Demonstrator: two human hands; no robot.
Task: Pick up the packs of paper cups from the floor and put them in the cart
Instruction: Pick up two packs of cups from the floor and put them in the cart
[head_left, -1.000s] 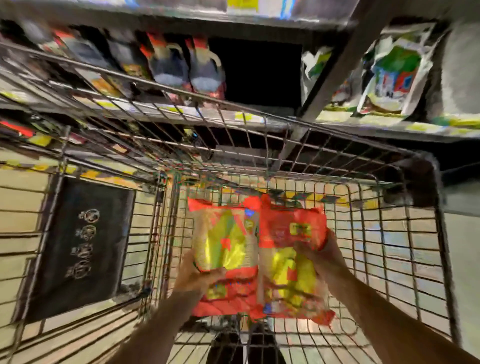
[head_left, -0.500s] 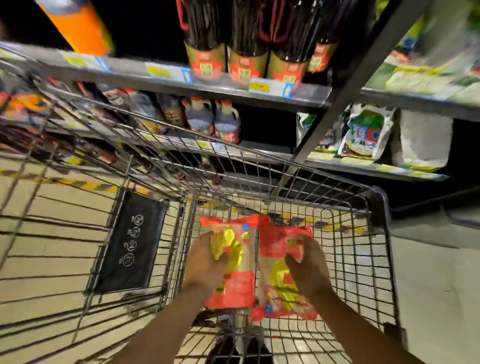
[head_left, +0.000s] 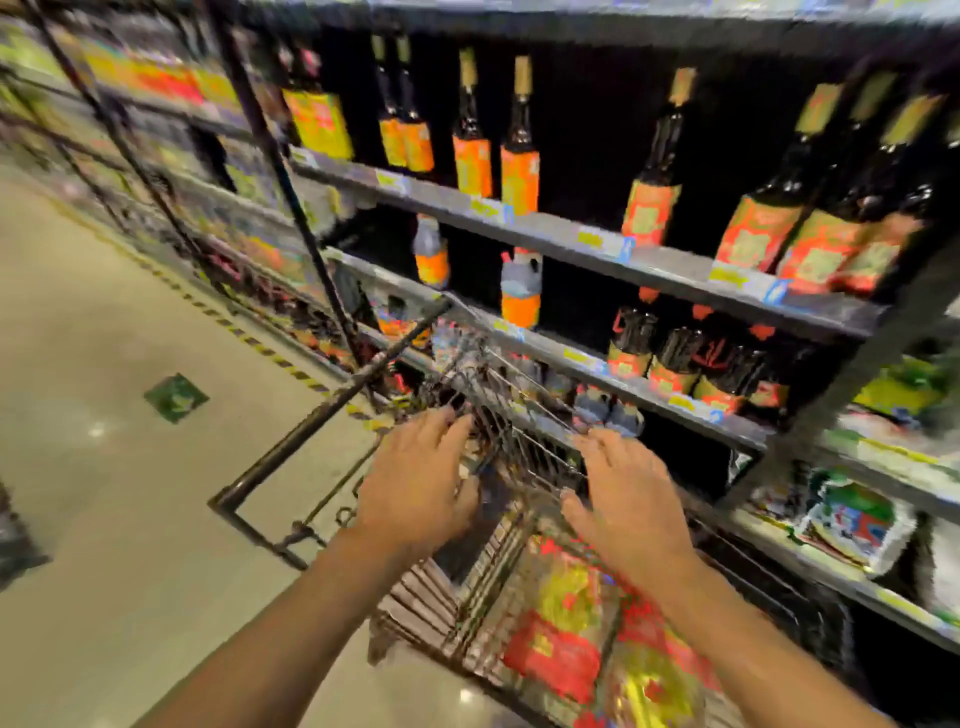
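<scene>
Red-and-yellow plastic packs of paper cups (head_left: 587, 639) lie in my wire shopping cart (head_left: 498, 431) near its right wall, my left hand (head_left: 415, 488) and right hand (head_left: 631, 499) spread empty above; packs may slide.

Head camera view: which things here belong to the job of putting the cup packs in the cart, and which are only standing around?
Part of the job:
- packs of paper cups, lying inside the cart
- cart
- left hand and right hand, both open and empty above the cart

Only standing around:
- bottles on the shelves
- green floor sticker
</scene>
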